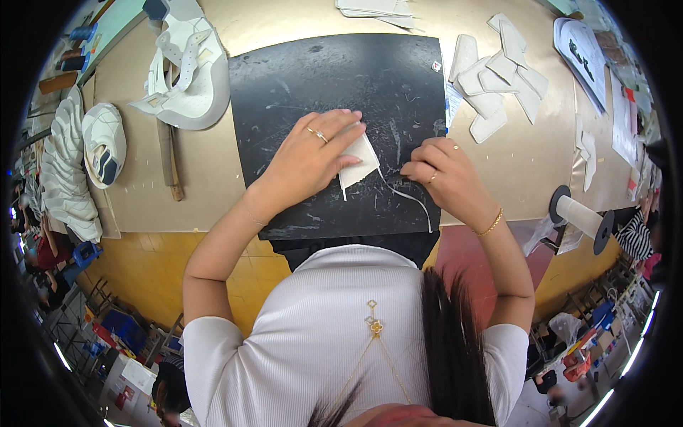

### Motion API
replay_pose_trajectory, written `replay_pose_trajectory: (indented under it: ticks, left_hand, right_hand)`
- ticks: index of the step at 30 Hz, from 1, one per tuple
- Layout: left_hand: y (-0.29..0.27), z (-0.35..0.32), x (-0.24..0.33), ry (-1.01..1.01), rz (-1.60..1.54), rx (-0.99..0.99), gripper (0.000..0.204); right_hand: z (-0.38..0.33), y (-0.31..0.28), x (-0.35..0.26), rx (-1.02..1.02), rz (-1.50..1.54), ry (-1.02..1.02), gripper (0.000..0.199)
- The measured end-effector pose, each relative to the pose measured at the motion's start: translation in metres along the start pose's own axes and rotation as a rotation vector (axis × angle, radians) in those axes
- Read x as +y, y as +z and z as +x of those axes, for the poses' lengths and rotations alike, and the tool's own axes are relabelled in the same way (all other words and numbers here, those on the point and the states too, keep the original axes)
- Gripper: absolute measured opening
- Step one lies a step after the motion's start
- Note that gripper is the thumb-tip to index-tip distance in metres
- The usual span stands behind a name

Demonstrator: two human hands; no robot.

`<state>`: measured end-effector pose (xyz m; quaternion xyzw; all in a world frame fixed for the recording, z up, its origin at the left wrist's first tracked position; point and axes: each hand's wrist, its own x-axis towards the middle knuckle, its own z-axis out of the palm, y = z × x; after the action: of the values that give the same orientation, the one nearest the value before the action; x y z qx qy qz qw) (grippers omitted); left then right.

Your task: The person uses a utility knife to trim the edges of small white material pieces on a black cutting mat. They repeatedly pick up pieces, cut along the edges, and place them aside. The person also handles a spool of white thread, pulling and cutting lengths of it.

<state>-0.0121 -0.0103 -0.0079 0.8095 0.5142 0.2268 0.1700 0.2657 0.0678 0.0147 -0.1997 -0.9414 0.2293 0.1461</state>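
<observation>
On the black work mat point(306, 85) lies a small cream-white piece of shoe material point(361, 160) with a ragged lower edge. My left hand point(309, 149) grips it, fingers along its upper side and thumb on its face. A thin white strip point(409, 193) runs from the piece's right edge and curves toward the mat's near right corner. Just above that strip, my right hand point(445, 171) is closed in a pinch. Whatever its fingertips hold, if anything, is too small to make out.
Cut white pieces point(501, 75) lie right of the mat. To the left are a partly assembled shoe upper point(188, 92), a wooden-handled tool point(168, 160), a white shoe point(104, 146) and a row of stacked uppers point(67, 171). A tape spool point(580, 217) sits at the right edge.
</observation>
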Motion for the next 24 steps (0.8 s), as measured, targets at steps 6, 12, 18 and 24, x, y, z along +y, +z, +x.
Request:
replay_pose_trajectory:
  ticks: [6, 12, 18, 24]
  left_hand:
    - [-0.019, 0.018, 0.011, -0.183, 0.03, -0.077, 0.055]
    - [-0.034, 0.02, 0.015, -0.474, -0.298, -0.18, 0.034]
    - [-0.049, 0.007, 0.032, -0.568, -0.564, -0.001, 0.025]
    - [-0.061, 0.006, 0.043, -0.54, -0.571, 0.043, 0.024]
  right_hand:
    - [0.002, -0.007, -0.023, 0.061, 0.079, 0.366, 0.018]
    - [-0.001, -0.013, -0.045, -0.018, 0.214, 0.569, 0.03]
    - [0.005, -0.018, -0.057, -0.104, 0.187, 0.668, 0.028]
    - [0.024, -0.02, -0.058, -0.187, 0.199, 0.625, 0.026]
